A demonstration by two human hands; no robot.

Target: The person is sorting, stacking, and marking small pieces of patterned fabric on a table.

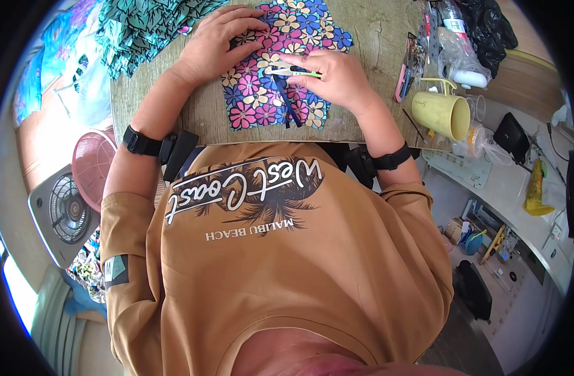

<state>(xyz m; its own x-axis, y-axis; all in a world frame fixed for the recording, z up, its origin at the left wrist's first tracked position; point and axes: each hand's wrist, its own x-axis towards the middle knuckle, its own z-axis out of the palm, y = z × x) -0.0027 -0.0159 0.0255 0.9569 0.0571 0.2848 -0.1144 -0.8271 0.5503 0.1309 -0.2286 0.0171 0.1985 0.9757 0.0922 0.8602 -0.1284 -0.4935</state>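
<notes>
A piece of floral fabric (246,103) in pink, blue and cream lies on the wooden table in front of me. My left hand (221,41) rests on its left side, fingers stretched out over the cloth. In my right hand (340,78), above the fabric's right half, is a small pair of thread snips (290,70) with pale blades and a bit of green at the handle. The blades point left, over a narrow dark blue strip (286,100) that runs down the fabric. Whether the blades touch the strip, I cannot tell.
Teal patterned fabric (149,31) is heaped at the far left. Toward the table's right edge are a yellow mug (440,116), a pink-handled tool (401,83), a plastic bottle (455,28) and a black bag (490,28). A pink basket (94,166) and fan (67,207) stand left.
</notes>
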